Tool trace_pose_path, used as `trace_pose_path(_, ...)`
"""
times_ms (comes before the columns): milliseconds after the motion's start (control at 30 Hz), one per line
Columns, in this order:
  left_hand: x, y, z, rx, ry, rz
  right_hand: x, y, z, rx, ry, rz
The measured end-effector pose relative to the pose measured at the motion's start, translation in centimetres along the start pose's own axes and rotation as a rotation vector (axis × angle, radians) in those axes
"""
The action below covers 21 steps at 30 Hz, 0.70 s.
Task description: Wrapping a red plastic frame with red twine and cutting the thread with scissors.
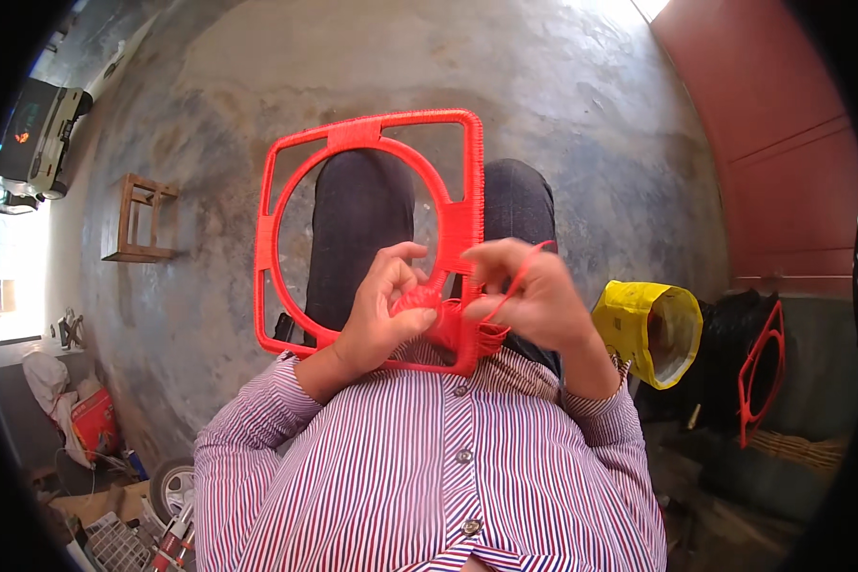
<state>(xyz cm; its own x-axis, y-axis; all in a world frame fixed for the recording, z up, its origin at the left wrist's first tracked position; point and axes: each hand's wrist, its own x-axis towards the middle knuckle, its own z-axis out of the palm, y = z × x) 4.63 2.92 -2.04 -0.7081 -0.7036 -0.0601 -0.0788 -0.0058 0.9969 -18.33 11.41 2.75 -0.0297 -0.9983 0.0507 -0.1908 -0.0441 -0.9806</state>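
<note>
A red square frame [275,181] with a round ring inside it rests on my lap, wrapped in red cord. My left hand [383,310] grips a small red bundle of cord [419,303] at the frame's lower right corner. My right hand [534,296] pinches a red cord strand [522,272] that runs up from that corner, pulled taut. My knees in dark trousers show through the frame. Part of the frame's lower edge is hidden behind my hands.
A small wooden stool [141,219] stands on the concrete floor at left. A yellow bag [650,329] sits at my right, with another red frame [761,367] leaning beyond it. Clutter and a wheel [170,486] lie at lower left. A reddish wall [772,143] rises at right.
</note>
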Motion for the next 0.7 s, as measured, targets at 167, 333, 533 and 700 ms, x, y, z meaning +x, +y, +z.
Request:
trace_pose_path(167, 0.0, -0.5, 1.1, -0.069, 0.038, 0.014, 0.0, -0.5, 3.5, -0.778, -0.115, -0.12)
trace_pose_path(333, -0.3, -0.1, 1.4, 0.034, 0.078, 0.215, 0.0, 0.1, 4.1, -0.753, -0.1, -0.07)
trace_pose_path(533, -0.3, 0.8, 2.4, 0.373, 0.142, 0.424, -0.3, 1.0, 5.1, -0.778, -0.061, -0.036)
trace_pose_path(700, -1.1, -0.8, 1.9, 0.202, 0.169, 0.354, -0.5, 1.2, 5.1, -0.669, 0.01, -0.063)
